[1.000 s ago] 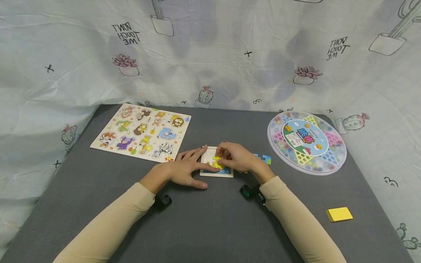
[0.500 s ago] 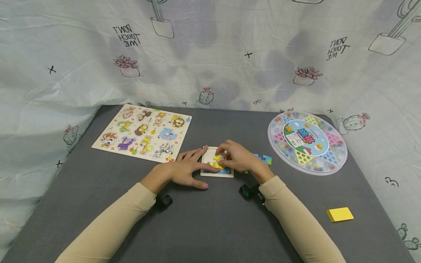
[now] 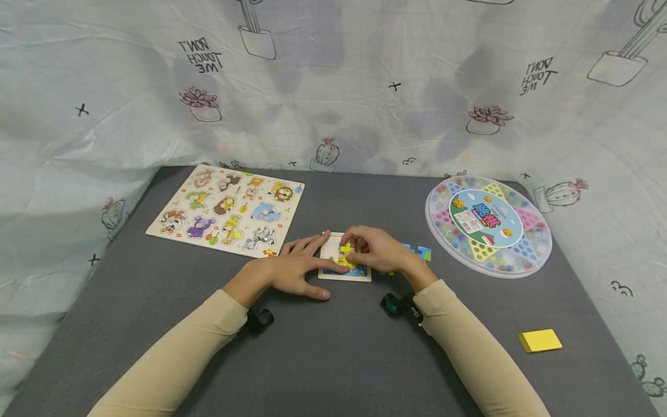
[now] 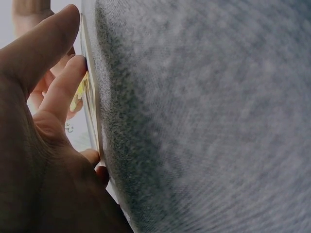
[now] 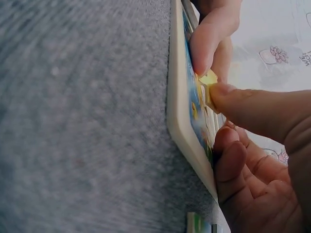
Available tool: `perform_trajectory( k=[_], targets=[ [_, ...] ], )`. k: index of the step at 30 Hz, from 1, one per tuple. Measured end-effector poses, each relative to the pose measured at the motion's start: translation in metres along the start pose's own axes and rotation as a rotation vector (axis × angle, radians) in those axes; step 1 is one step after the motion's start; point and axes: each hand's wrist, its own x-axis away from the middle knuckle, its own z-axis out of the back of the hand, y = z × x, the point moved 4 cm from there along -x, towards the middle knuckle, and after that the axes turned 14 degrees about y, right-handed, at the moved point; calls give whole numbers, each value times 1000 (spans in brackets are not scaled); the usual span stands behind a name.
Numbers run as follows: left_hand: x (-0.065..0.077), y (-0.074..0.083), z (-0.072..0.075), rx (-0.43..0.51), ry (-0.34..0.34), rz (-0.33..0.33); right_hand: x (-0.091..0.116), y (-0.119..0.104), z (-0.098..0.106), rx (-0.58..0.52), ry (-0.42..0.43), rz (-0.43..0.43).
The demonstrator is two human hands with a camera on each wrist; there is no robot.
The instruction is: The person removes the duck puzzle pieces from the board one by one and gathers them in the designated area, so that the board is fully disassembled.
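Note:
A small wooden jigsaw tray (image 3: 329,250) lies on the grey table, with a blue picture (image 5: 192,99) in its near part. My left hand (image 3: 292,272) rests at its left side, fingers spread and mostly straight; the index fingertip touches the picture area. My right hand (image 3: 383,249) pinches a yellow puzzle piece (image 3: 346,249) between thumb and fingers over the tray. In the right wrist view, that yellow piece (image 5: 209,77) stands tilted against the tray beside a left fingertip. The fingers partly hide the piece.
Loose blue-green puzzle pieces (image 3: 424,253) lie right of the tray, partly behind the right hand. An animal puzzle board (image 3: 239,191) lies at the back left. A round game box (image 3: 487,220) is at the back right, and a yellow block (image 3: 540,340) is nearer.
The yellow piece has turned slightly and shows more of itself beside the right fingers. My right hand has shifted only a little; the left hand stays in place.

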Motion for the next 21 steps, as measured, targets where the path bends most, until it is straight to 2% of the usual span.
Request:
perform_trajectory(
  k=[6, 10, 14, 21],
  targets=[
    [0, 1, 0, 9, 1, -14, 1, 0, 1, -43, 0, 15],
    [1, 3, 1, -17, -10, -18, 2, 1, 1, -48, 8, 15],
    [1, 5, 2, -46, -22, -9, 4, 1, 5, -47, 53, 10],
    [0, 4, 3, -47, -15, -9, 10, -2, 18, -113, 120, -12]
  ],
)
